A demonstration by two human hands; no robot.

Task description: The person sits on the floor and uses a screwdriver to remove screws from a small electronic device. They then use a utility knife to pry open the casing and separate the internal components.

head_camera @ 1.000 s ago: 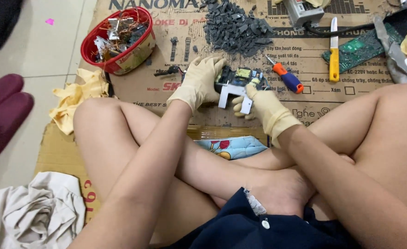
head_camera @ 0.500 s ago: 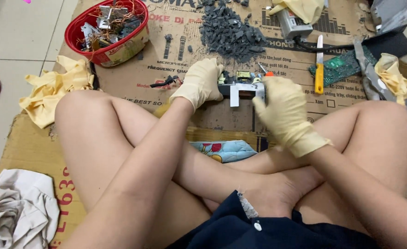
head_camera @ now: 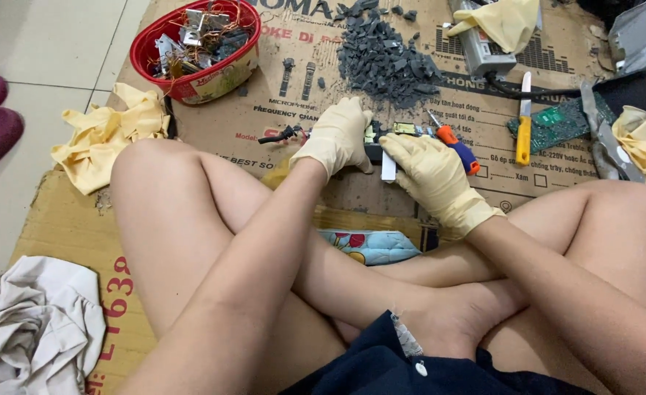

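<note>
Cardboard [head_camera: 213, 135] holds grey chips [head_camera: 385, 58] and red bowl [head_camera: 195, 47] beyond both gloved hands gripping a circuit part [head_camera: 385, 143].

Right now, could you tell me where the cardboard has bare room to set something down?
Bare cardboard lies between the red basket and the grey chip pile, and left of the left hand. It is crowded beyond the right hand: screwdriver, yellow knife, green circuit board.
</note>
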